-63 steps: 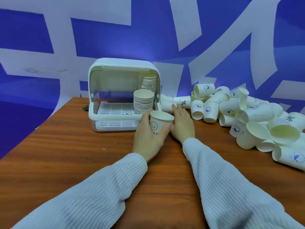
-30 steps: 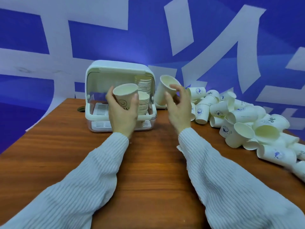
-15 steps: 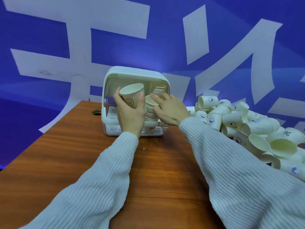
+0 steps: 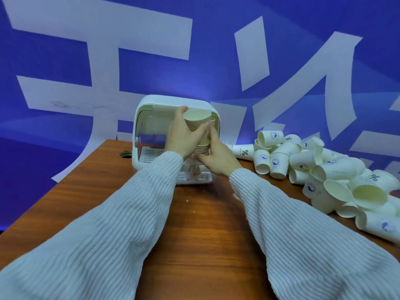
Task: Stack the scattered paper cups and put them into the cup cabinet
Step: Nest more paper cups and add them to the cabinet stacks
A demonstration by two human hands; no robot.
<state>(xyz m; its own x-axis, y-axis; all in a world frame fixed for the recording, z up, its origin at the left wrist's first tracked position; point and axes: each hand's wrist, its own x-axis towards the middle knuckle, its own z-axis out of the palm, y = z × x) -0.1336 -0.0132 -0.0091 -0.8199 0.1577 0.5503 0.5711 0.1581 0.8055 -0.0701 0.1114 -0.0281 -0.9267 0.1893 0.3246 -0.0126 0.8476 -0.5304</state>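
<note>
Gripping a paper cup (image 4: 197, 120), left hand (image 4: 181, 135); right hand (image 4: 218, 155) curled at the stack, wooden table (image 4: 205, 234), blue wall (image 4: 216, 50).

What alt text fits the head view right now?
Left hand holds a paper cup atop the stack in the open cup cabinet, right hand steadying the stack. Loose cups lie piled at right on the wooden table.

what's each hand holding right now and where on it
Left hand grips a paper cup round its side wall. Right hand holds the cup stack by its side.
</note>
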